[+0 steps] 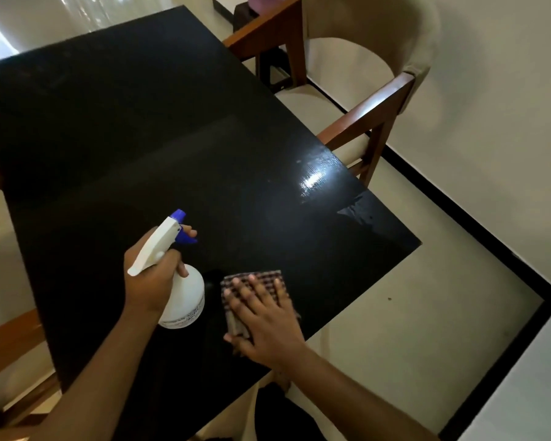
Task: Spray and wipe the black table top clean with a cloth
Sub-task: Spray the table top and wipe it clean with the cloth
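Black table top (172, 148): fine-grained texture, semi-gloss; bright wet sheen toward 3 o'clock edge, duller, faintly smeared toward 11 o'clock. Spray bottle (185, 300): smooth white plastic, slightly glossy, nozzle and trigger blue plastic. Cloth (252, 278): woven checked fabric, matt, soft-looking. Chair (372, 100) at 1 o'clock: polished brown wood frame, cream upholstery, matt. Floor (395, 313): pale, smooth, glossy; glare at 11 o'clock.

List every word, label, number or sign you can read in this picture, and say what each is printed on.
No text can be read.
Spray bottle, held in the left hand: dark printed lines near its base, too small and blurred to read.
Checked cloth under the right hand: pattern only, no lettering.
Black table top: no markings.
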`<state>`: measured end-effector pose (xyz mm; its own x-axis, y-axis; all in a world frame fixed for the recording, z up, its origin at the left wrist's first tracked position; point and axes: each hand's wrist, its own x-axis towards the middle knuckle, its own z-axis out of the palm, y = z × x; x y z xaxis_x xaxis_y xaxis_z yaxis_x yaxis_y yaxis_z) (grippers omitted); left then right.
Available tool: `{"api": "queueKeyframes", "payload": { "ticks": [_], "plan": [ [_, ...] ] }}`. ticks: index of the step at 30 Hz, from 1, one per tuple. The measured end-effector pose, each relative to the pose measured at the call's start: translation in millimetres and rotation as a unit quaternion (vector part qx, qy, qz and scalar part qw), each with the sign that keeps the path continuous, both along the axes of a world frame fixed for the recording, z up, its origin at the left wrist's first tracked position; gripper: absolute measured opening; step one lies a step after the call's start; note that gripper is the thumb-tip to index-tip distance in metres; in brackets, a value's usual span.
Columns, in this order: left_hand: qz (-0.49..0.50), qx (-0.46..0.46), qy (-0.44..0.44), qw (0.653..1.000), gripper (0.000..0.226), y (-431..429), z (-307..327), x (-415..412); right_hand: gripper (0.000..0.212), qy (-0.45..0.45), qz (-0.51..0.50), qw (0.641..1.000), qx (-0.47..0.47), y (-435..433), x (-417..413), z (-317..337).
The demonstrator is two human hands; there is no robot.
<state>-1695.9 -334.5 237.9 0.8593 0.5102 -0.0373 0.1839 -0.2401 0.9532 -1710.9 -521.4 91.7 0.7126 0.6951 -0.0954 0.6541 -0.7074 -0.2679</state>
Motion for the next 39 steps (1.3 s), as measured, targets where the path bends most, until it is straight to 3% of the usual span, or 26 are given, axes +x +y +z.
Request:
{"api": "queueKeyframes", "payload": {
  "ticks": [3, 6, 9, 12, 17, 19, 22, 25, 28, 29, 31, 34, 36, 37, 39],
  "plan": [
    [0.004, 0.003, -0.005, 1.0, 0.043, -0.6, -0.4, 4.5, 0.068, -0.045, 0.029, 0.999, -0.005, -19.8, 23.7, -3.5],
    [0.0, 0.014, -0.001, 1.0, 0.053, 1.7, -5.2, 6.6, 0.07, -0.049, -0.109, 0.993, -0.013, -68.7, 77.2, 2.9],
    [0.001, 0.013, -0.013, 1.0, 0.043, 0.8, -8.7, 4.6, 0.078, -0.02, -0.251, 0.966, -0.066, -117.8, 120.7, 9.7],
    [0.004, 0.015, -0.027, 1.0, 0.045, -3.6, -8.6, 3.1, 0.08, -0.029, -0.317, 0.946, -0.068, -110.8, 111.8, 9.6],
    [-0.005, -0.002, -0.042, 0.999, 0.053, -20.6, -7.6, 9.3, 0.066, -0.039, -0.098, 0.994, -0.006, -85.9, 16.0, -1.0],
    [-0.028, -0.016, -0.043, 0.999, 0.056, -31.6, -8.1, 18.0, 0.063, -0.041, -0.07, 0.997, -0.004, -104.2, 20.2, -3.8],
    [-0.068, -0.026, -0.048, 0.996, 0.055, -52.8, -6.1, 34.6, 0.066, -0.054, -0.19, 0.98, -0.016, -149.0, 71.4, -8.8],
    [-0.098, -0.028, -0.061, 0.993, 0.056, -73.9, -1.7, 50.2, 0.065, -0.032, -0.353, 0.935, -0.021, -200.8, 137.9, 0.5],
    [-0.122, -0.03, -0.065, 0.99, 0.053, -86.8, -5.0, 60.9, 0.067, 0.001, -0.449, 0.893, 0.001, -210.2, 164.3, 7.6],
    [-0.125, -0.03, -0.063, 0.99, 0.052, -88.0, -6.6, 62.4, 0.068, -0.01, -0.452, 0.892, -0.007, -200.5, 159.0, 7.1],
    [-0.12, -0.038, -0.072, 0.989, 0.054, -91.2, -8.2, 65.6, 0.065, -0.05, -0.381, 0.923, -0.007, -170.3, 136.2, 3.6],
    [-0.117, -0.041, -0.07, 0.99, 0.056, -98.0, -12.2, 68.9, 0.066, -0.068, -0.141, 0.987, 0.02, -121.7, 106.3, 0.7],
    [-0.113, -0.039, -0.065, 0.991, 0.057, -101.7, -12.3, 70.0, 0.07, -0.045, -0.034, 0.998, -0.014, -109.4, 118.2, 6.4],
    [-0.117, -0.038, -0.067, 0.99, 0.054, -100.8, -13.4, 71.1, 0.071, -0.038, -0.035, 0.998, -0.029, -112.2, 135.2, 6.7],
    [-0.124, -0.032, -0.068, 0.989, 0.047, -98.2, -16.2, 72.8, 0.071, -0.037, -0.132, 0.99, -0.038, -129.3, 172.2, 3.9]
  ]
}}
